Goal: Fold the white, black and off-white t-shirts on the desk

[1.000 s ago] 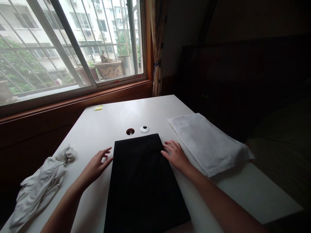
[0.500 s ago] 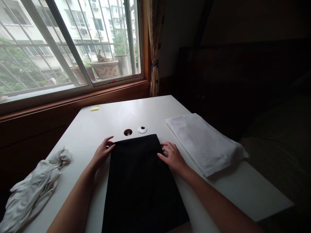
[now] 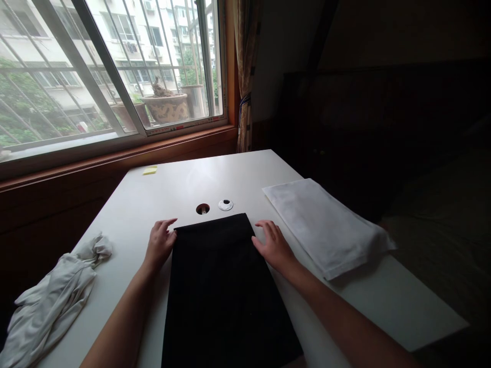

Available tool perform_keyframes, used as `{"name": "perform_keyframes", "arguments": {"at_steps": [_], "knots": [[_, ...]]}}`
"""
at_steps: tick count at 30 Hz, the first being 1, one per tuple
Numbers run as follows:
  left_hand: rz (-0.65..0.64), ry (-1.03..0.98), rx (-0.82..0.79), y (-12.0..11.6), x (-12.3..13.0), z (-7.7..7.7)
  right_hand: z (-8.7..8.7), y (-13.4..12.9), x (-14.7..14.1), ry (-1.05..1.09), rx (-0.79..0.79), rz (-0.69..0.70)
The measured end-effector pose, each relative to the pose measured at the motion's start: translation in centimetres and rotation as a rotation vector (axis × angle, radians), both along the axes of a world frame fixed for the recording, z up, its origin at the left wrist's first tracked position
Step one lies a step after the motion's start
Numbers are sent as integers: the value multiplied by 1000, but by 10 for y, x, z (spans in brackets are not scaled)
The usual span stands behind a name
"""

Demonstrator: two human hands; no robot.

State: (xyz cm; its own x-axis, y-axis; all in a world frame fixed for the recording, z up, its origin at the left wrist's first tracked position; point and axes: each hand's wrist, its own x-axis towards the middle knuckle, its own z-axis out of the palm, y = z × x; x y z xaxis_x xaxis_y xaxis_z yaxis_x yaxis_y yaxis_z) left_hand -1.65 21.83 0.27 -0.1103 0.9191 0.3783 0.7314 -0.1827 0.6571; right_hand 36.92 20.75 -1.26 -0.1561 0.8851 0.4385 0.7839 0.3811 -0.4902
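Observation:
A black cloth [image 3: 226,291] lies flat on the white table [image 3: 245,176], its far edge near the round hole. My left hand [image 3: 160,243] is at the cloth's far left corner, fingers apart, the thumb side close to the edge. At the far right side of the cloth, my right hand [image 3: 273,246] has its fingers spread, with the thumb by the edge. Neither hand grips the cloth.
A crumpled light grey cloth [image 3: 61,296] lies at the left. A folded white cloth [image 3: 326,225] rests on the right. Beyond the black cloth are a cable hole [image 3: 202,209], its round cover [image 3: 226,205] and a yellow note [image 3: 150,170].
My left hand has shifted slightly left, off the corner of the black cloth. The fingers of my right hand have spread wider. The cloth's far left corner sits slightly further left.

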Motion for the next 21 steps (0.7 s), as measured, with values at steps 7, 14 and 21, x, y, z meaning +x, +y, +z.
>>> {"name": "perform_keyframes", "arguments": {"at_steps": [7, 14, 21], "knots": [[-358, 526, 142, -14, 61, 17, 29, 0, -46, -217, 49, 246], [-336, 676, -27, -18, 72, -24, 11, 18, -81, -374, -106, 372], [-236, 658, -196, -9, 48, -19, 4, 34, -58, -337, -210, 230]]}}
